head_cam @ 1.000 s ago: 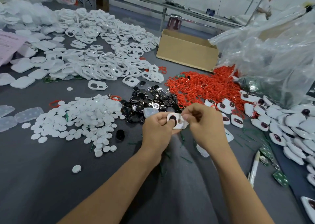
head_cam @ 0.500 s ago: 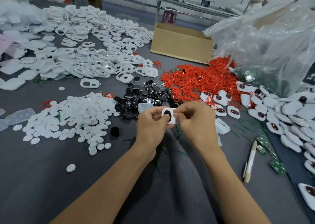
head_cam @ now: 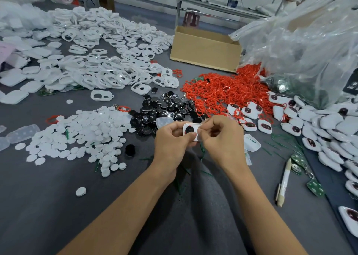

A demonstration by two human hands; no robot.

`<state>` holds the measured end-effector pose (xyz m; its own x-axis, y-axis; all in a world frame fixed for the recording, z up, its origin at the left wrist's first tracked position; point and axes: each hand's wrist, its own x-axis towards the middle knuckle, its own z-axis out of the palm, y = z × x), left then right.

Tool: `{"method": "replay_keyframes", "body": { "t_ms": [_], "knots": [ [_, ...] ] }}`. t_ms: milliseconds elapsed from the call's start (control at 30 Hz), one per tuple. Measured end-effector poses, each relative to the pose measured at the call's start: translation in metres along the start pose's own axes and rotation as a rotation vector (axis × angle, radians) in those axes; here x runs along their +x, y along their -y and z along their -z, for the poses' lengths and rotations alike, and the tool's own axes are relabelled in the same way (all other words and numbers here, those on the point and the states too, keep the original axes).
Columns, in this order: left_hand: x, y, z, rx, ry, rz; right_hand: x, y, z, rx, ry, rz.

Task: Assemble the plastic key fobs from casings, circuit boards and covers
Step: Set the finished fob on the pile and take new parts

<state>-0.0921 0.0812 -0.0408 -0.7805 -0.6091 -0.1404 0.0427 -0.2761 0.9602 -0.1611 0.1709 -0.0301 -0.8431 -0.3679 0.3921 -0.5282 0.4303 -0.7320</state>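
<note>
A: Both hands sit mid-frame, and the casing (head_cam: 194, 127) is still held between them, up off the counter (head_cam: 58, 206).

B: What's new in the last second?

A: Very little travel. The casing now faces up flatter, so the insert (head_cam: 189, 130) shows plainly, black in the left window. The left grip (head_cam: 172, 141) stays clamped on the left end, thumb on top. The right grip (head_cam: 222, 138) pinches the right end, fingertips over the second window.

B: Meaning?

A: I read it as one window filled and the other being fitted or pressed home. Whether a piece sits under those fingertips, I can't tell. This fob isn't finished yet.

B: Give me the count.

A: One casing in hand. One box (head_cam: 205, 49), upper centre. One pen (head_cam: 283, 181), lower right. One stray disc (head_cam: 80, 191), lower left. One loose insert (head_cam: 129, 150) left of the left grip. One lone frame (head_cam: 101, 95), left of centre.

B: And the heaps?

A: Five, all beyond counting: frames (head_cam: 96, 47) upper left, discs (head_cam: 83, 132) at left, inserts (head_cam: 164, 107) in the centre, red loops (head_cam: 222, 90) right of centre, and finished fobs (head_cam: 319, 130) down the right edge. A few green boards (head_cam: 314, 188) lie near the pen.
</note>
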Motion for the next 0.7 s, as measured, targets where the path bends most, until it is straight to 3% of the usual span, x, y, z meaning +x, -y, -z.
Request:
{"method": "replay_keyframes", "body": {
  "t_ms": [267, 467, 700],
  "knots": [
    [0.0026, 0.0021, 0.0001, 0.025, -0.009, -0.007, -0.0020, -0.0026, -0.0013, 0.019, 0.010, 0.022],
    [0.0034, 0.0028, 0.0004, 0.014, 0.006, -0.007, -0.0014, -0.0052, 0.0035, 0.269, 0.115, -0.157],
    [0.0029, 0.0050, 0.0003, 0.028, 0.027, -0.024, -0.0016, -0.0079, 0.0039, 0.304, 0.208, -0.236]
  ]
}}
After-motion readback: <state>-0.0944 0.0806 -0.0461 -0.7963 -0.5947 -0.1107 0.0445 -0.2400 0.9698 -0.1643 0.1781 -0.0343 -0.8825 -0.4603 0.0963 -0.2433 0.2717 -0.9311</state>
